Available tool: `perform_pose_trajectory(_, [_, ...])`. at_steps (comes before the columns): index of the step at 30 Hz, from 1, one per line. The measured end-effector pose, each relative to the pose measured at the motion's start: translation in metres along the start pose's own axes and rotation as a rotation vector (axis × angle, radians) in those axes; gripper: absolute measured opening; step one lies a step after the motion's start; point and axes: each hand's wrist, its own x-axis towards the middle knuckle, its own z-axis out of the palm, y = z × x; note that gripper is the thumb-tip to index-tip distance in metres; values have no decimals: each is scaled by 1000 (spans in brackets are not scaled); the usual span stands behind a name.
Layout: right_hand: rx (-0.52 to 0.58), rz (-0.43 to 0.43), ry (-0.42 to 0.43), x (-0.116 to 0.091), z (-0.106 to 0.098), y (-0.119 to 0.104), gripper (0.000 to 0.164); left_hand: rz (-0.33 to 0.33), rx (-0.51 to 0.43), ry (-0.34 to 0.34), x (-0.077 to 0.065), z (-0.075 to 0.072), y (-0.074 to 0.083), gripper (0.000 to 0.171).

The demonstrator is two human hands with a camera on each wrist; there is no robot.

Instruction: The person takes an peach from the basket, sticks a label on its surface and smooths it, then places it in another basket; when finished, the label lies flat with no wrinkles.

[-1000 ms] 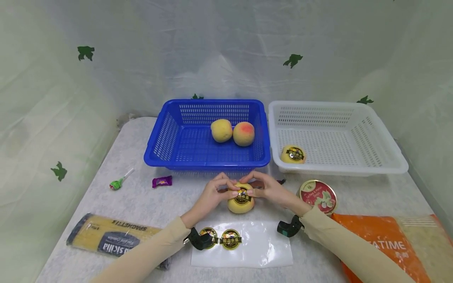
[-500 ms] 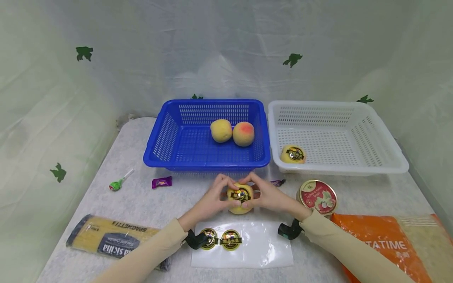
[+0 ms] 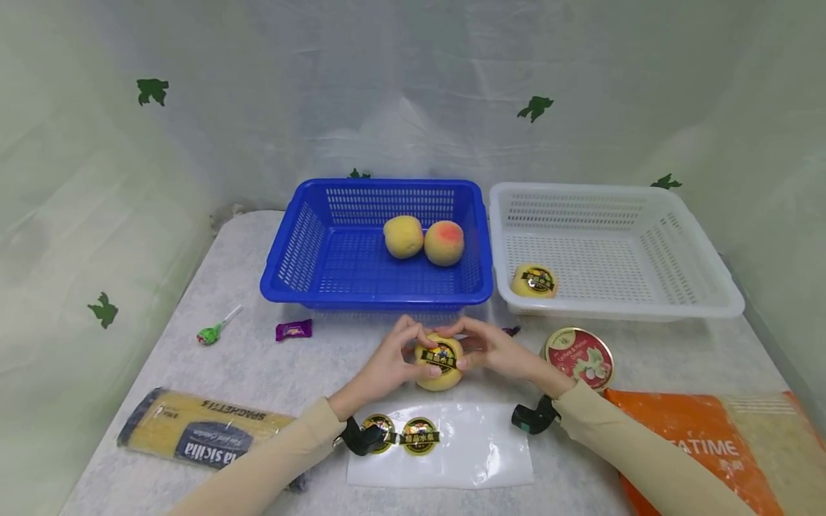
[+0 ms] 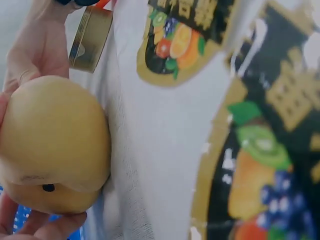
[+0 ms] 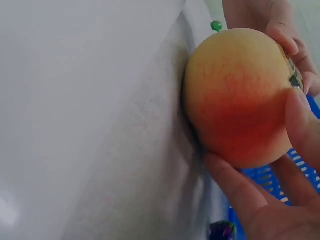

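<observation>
Between both hands a yellow peach (image 3: 434,381) with a red blush, seen in the right wrist view, rests on the table. A black-and-gold fruit sticker (image 3: 442,357) lies on its upper face. My left hand (image 3: 390,358) holds the peach from the left, its thumb at the sticker's lower edge. From the other side my right hand (image 3: 500,350) grips the peach, fingers curled round it and thumb at the sticker's right edge. Just in front lies a white backing sheet (image 3: 477,451) with two more such stickers (image 3: 420,436), one partly behind the left wrist camera.
A blue basket (image 3: 377,297) with two peaches stands behind the hands. To its right, a white basket (image 3: 619,309) holds one stickered peach. Around lie a spaghetti pack (image 3: 193,430), lollipop (image 3: 209,334), purple candy (image 3: 293,330), round red tin (image 3: 578,358) and orange bag (image 3: 684,430).
The thumbs have moved from the middle of the sticker down and out to its edges, uncovering it. The fingers have shifted round the peach, which stays in nearly the same spot.
</observation>
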Motion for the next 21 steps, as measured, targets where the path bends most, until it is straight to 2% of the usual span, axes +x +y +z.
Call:
perform_pose_trajectory(5, [54, 35, 20, -4, -1, 3, 35, -9, -65, -59, -2, -6, 18, 17])
perform_pose_trajectory(8, [43, 78, 33, -5, 1, -7, 30, -18, -68, -50, -2, -8, 20, 10])
perform_pose_trajectory(11, [-1, 78, 54, -1, 5, -11, 24, -38, -80, -19, -2, -8, 20, 9])
perform_pose_trajectory(14, [3, 95, 91, 4, 6, -7, 20, -104, -136, -4, -1, -7, 19, 14])
perform_pose_trajectory(18, [134, 181, 151, 6, 8, -10, 21, -219, -270, -4, 2, -6, 19, 20])
perform_pose_trajectory(21, [190, 215, 183, 7, 9, -12, 22, -246, -321, -9, 4, -6, 18, 21])
